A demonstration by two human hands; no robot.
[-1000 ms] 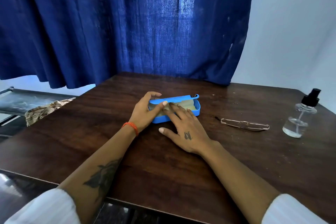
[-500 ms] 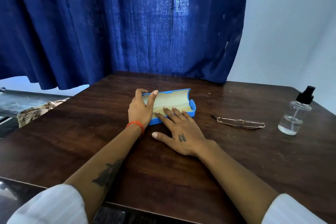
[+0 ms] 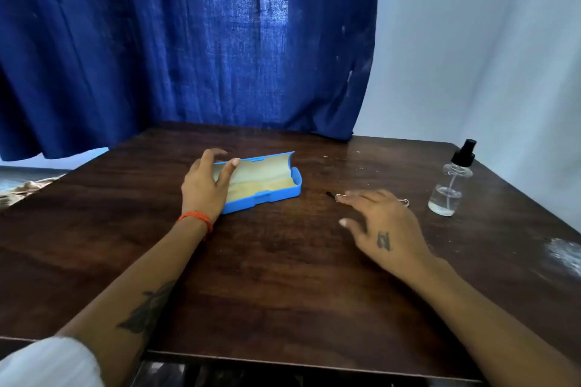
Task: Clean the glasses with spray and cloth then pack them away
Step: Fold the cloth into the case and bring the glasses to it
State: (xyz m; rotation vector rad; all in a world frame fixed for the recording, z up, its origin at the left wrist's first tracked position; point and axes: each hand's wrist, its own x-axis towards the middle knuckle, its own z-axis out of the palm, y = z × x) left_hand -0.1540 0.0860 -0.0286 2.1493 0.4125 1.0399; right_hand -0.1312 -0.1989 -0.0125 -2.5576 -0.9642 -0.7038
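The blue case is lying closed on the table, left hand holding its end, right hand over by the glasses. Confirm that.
Not closed: the head view shows the blue case open, its lid up. The left hand does hold its end, and the right hand is at the glasses.

Case [image 3: 262, 198]: bright blue shell, pale yellow-beige lining inside lid and tray. Table [image 3: 283, 276]: dark brown wood grain with a whitish smear at its right edge; spray bottle [image 3: 450, 185]: clear body, clear liquid, black pump head; glasses [image 3: 405, 202]: thin pale metallic frame, one dark temple tip. Curtain [image 3: 188, 41]: deep blue, coarse weave, lighter where backlit; wall [image 3: 487, 56]: pale bluish white; left hand [image 3: 206, 188]: orange thread band at wrist, dark tattoo on forearm; right hand [image 3: 383, 229]: small dark tattoo on its back; sleeve [image 3: 47, 364]: white.
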